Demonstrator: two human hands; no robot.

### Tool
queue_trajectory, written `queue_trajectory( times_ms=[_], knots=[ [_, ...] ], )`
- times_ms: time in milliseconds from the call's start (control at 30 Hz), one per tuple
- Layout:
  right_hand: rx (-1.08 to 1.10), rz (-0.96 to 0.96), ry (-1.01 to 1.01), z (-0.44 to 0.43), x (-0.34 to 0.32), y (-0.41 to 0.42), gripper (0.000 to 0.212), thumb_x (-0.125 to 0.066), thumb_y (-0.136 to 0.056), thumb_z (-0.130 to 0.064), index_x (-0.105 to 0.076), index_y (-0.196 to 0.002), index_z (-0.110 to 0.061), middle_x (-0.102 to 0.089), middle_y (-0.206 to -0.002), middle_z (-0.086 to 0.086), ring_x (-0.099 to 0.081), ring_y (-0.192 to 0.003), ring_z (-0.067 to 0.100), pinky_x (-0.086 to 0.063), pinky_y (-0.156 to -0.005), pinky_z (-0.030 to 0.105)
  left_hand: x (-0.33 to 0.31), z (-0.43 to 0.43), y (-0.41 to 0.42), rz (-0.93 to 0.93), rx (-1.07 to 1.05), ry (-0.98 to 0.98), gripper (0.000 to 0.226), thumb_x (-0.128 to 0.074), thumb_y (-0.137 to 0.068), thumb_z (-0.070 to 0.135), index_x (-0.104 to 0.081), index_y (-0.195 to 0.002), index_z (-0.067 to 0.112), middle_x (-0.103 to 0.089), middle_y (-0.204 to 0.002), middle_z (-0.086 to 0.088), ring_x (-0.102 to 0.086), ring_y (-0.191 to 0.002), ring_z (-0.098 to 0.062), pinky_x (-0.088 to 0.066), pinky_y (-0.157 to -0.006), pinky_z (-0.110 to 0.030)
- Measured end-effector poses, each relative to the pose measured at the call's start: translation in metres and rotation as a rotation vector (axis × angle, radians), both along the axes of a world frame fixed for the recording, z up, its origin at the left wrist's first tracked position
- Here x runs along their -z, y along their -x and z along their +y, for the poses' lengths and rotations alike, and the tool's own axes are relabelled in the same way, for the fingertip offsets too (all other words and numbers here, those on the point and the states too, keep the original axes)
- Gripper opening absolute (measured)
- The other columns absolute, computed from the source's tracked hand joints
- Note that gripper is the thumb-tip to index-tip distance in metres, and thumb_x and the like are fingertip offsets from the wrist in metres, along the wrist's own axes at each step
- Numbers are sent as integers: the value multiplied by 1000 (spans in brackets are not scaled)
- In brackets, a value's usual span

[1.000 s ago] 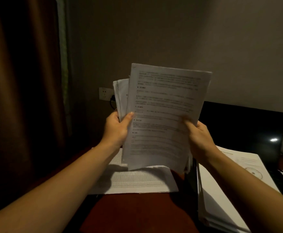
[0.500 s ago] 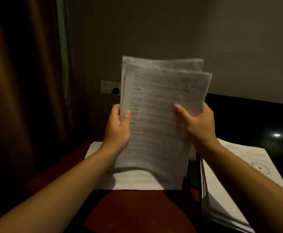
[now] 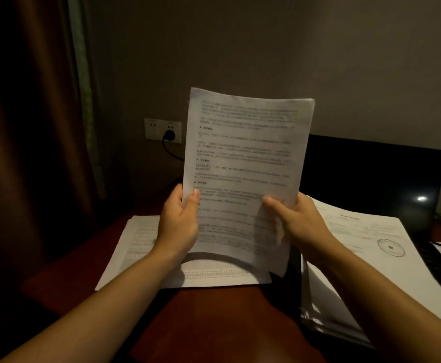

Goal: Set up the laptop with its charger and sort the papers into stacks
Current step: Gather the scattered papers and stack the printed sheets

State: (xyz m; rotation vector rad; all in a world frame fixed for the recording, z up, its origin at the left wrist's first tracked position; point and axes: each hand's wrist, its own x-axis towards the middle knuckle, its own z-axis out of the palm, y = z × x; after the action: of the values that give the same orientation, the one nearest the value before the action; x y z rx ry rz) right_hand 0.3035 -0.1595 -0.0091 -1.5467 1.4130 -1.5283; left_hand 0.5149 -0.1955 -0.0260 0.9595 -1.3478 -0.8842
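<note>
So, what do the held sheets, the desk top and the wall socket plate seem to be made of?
The held sheets: thin white printer paper, matte; they bow and the lower edge curls. The desk top: reddish-brown wood or veneer, smooth, slightly glossy; too dark to see grain. The wall socket plate: probably white plastic, smooth; flat moulded face with pin holes.

- Dim desk corner, likely a home or hotel room.
- Reddish wooden desk (image 3: pixel 214 318) at 6 o'clock.
- Heavy curtain (image 3: pixel 31 127) at 9 o'clock.
- Wall socket (image 3: pixel 153 129) at 10 o'clock; laptop (image 3: pixel 371 174) at 3 o'clock.
</note>
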Motion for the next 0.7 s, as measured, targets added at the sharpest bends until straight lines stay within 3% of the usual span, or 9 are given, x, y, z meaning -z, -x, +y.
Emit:
queue_trajectory(
  times_ms=[167,333,400,500,567,633,700],
  knots=[
    [11,-64,64,32,-31,32,20,-67,-93,-14,-63,-111,-22,-75,-104,-3,-73,-93,15,-61,-73,32,-29,3,23,45,155,-112,17,-49,-106,27,-64,-112,22,-76,-98,6,-75,-87,-11,-60,-63,-25],
    [110,-121,-18,67,-32,81,31,-66,-93,-15,-57,-122,-20,-72,-112,0,-73,-96,20,-62,-75,39,-39,20,72,111,362,-286,23,-48,-106,24,-70,-111,19,-78,-98,0,-76,-88,-20,-60,-68,-35],
    [178,-159,-64,81,-25,104,31,-64,-94,-15,-58,-124,-19,-72,-112,1,-74,-94,19,-62,-73,38,-37,26,89,62,458,-317,25,-48,-105,22,-72,-110,22,-78,-100,2,-76,-90,-18,-60,-68,-35],
    [320,-102,-164,103,-17,135,28,-65,-95,-18,-61,-123,-19,-72,-107,-3,-74,-82,14,-58,-57,22,-29,28,115,-96,512,-279,27,-54,-103,20,-68,-122,32,-76,-108,7,-75,-90,-10,-58,-69,-29],
    [369,-31,-260,116,-12,153,23,-65,-95,-22,-62,-118,-22,-72,-104,-4,-72,-80,12,-55,-53,20,-20,28,130,-155,509,-300,51,-63,-99,19,-48,-145,34,-76,-107,4,-75,-90,-13,-59,-69,-30],
    [389,29,-333,124,-6,166,17,-66,-94,-24,-62,-110,-27,-72,-103,-4,-72,-80,12,-53,-51,19,-9,31,143,-214,512,-276,65,-66,-97,19,-36,-153,31,-77,-101,1,-75,-89,-14,-58,-68,-27],
    [405,58,-369,130,0,173,18,-66,-94,-23,-59,-110,-29,-71,-106,-5,-71,-81,11,-52,-50,18,5,32,153,-290,494,-200,53,-67,-96,22,-50,-146,26,-75,-109,3,-73,-95,-10,-59,-75,-25]
  ],
)
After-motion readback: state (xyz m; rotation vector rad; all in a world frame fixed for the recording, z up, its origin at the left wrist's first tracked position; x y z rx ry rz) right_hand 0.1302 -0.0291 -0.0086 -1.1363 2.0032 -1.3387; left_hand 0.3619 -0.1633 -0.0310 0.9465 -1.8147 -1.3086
